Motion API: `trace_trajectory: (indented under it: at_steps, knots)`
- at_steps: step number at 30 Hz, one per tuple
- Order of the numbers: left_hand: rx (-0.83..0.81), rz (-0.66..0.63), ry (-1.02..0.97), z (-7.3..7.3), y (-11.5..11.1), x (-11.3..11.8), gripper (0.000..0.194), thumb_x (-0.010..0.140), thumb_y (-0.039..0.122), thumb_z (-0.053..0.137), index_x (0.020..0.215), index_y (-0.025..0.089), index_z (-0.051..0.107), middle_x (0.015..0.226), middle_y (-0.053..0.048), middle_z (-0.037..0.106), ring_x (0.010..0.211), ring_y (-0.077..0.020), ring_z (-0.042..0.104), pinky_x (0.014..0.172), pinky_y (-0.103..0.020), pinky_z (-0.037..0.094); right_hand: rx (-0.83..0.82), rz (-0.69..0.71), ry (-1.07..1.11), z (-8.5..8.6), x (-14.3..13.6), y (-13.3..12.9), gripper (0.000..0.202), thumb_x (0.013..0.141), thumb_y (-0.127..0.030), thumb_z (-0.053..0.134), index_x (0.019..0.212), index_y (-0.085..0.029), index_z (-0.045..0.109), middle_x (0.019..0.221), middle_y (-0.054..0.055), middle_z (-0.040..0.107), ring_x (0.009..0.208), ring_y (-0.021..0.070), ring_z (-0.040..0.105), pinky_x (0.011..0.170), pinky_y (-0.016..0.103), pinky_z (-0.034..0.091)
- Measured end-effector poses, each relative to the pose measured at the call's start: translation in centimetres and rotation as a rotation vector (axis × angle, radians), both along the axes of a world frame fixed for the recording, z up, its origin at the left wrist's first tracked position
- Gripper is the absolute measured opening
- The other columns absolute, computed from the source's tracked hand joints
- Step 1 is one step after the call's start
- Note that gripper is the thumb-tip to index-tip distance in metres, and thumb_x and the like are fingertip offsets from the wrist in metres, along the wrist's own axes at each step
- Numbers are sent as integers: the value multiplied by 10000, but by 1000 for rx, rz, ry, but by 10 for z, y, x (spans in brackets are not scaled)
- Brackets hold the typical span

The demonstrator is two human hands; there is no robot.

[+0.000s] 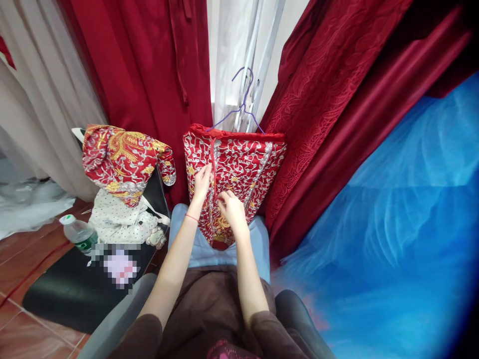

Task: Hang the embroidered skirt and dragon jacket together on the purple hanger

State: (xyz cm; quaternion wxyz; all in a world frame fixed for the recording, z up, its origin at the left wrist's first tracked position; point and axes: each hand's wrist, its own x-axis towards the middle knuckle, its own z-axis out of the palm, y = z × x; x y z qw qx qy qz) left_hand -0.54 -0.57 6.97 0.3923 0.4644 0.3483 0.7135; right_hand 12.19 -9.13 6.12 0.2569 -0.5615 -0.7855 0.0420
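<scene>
A red skirt-like garment (239, 164) with silver and gold embroidery hangs from a purple hanger (244, 107) and rests against my knees. A thin red cord (214, 172) runs down its front from the top edge. My left hand (203, 180) has its fingers pinched at the cord, on its left side. Lower and to the right, my right hand (229, 205) is closed with thumb and fingertips together at the cord's lower part.
At the left, a black chair (75, 294) bears a folded embroidered red garment (116, 159), a dotted white bag (116, 219) and a plastic bottle (80, 234). Dark red curtains (149, 65) hang behind. Blue tulle (392, 239) fills the right side.
</scene>
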Motion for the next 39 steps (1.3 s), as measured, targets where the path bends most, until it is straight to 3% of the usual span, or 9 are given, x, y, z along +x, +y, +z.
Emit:
trace_trajectory:
  at_steps: [4,9,12,18,24,29,33,39]
  knots:
    - [-52,-59,-37,16,7,1,378,880,497,712,699,175,638,521,49,429,479,-71,359,471,-216,286,-29,-21,-79,1,-6,1,260,1039,-260,457,1193,-232,665,1186,75,655,902,181,688,708,271,468]
    - [-65,39,-206,30,7,-3,252,871,409,735,878,158,750,612,26,564,469,-43,340,458,-205,262,-45,-109,-54,-1,-4,3,288,1053,-270,424,1211,-232,661,1201,64,659,966,181,693,736,268,487]
    - [-23,40,-181,24,4,-7,226,791,328,805,957,179,767,693,26,633,474,-29,331,451,-196,241,-70,-159,-40,-3,-2,5,295,1052,-253,411,1206,-217,660,1220,70,661,977,181,696,761,273,499]
    - [-20,79,-12,-3,13,-6,300,737,272,841,983,165,705,504,96,459,461,-53,345,466,-198,243,-81,-108,-53,-9,-1,9,278,1038,-253,445,1199,-227,670,1178,84,672,954,195,703,781,291,512]
    - [8,71,15,-6,19,-3,248,793,392,786,836,168,689,598,50,534,537,-79,438,530,-219,331,-16,17,10,-9,-1,10,254,1014,-219,477,1146,-240,694,1139,76,693,950,196,700,780,285,517]
    - [85,101,26,-4,16,-6,237,790,345,793,820,188,618,561,73,490,515,-72,405,533,-204,311,51,96,93,10,-4,21,245,994,-176,471,1133,-200,672,1151,89,708,973,208,683,845,301,508]
    - [142,115,41,-4,12,-10,197,846,335,727,831,196,590,647,41,542,575,-85,458,567,-204,358,138,173,284,35,-11,56,191,952,-151,497,1067,-169,648,1043,93,714,914,200,658,863,309,499]
    - [99,49,23,-7,8,-13,335,894,428,658,704,203,499,575,60,369,519,-79,324,507,-217,283,190,298,522,58,-28,104,121,892,-134,549,955,-178,643,977,65,704,848,167,636,852,306,502]
